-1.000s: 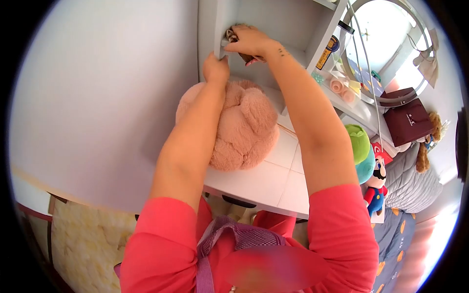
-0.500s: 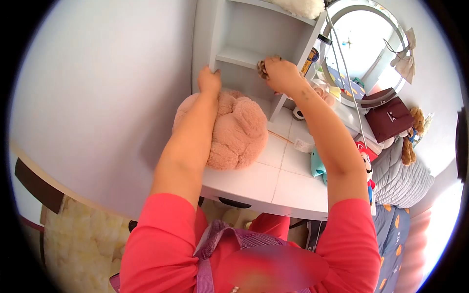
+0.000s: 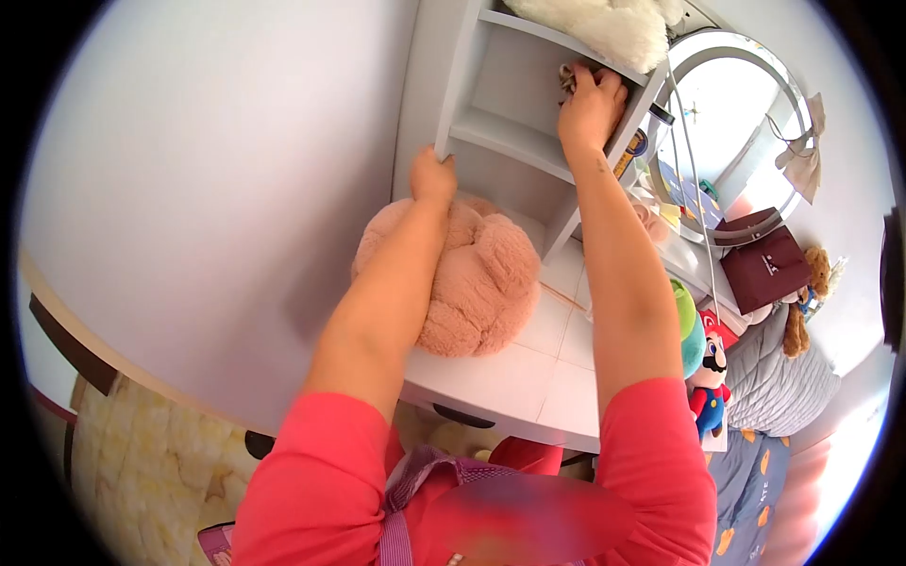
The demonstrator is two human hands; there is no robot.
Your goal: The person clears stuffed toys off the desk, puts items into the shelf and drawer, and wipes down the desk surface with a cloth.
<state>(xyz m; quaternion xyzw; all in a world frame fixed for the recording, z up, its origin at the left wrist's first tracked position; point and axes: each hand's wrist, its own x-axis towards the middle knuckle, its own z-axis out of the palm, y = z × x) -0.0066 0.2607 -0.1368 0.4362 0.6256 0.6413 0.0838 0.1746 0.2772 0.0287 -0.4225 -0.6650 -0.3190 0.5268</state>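
Note:
My right hand (image 3: pixel 593 108) is inside the upper compartment of the white shelf unit (image 3: pixel 517 139), near its right wall. Its fingers are closed on a crumpled brownish cloth (image 3: pixel 567 77), which shows only in part. With fingers curled, my left hand (image 3: pixel 433 175) grips the front edge of the unit's left side panel. Under my left forearm, a fluffy pink plush toy (image 3: pixel 486 274) sits on the white desk (image 3: pixel 500 382) in front of the lower compartment.
A cream fluffy item (image 3: pixel 613 28) lies on the top shelf. To the right are a round mirror (image 3: pixel 797 80), a maroon paper bag (image 3: pixel 766 264), a Mario plush (image 3: pixel 710 373), a teal-and-green plush (image 3: pixel 691 340) and a small teddy bear (image 3: pixel 797 325). A white cable (image 3: pixel 694 179) hangs before the mirror.
My right hand has moved up with the cloth, from the middle shelf's edge into the upper compartment. My left hand stays on the side panel. The view has shifted slightly.

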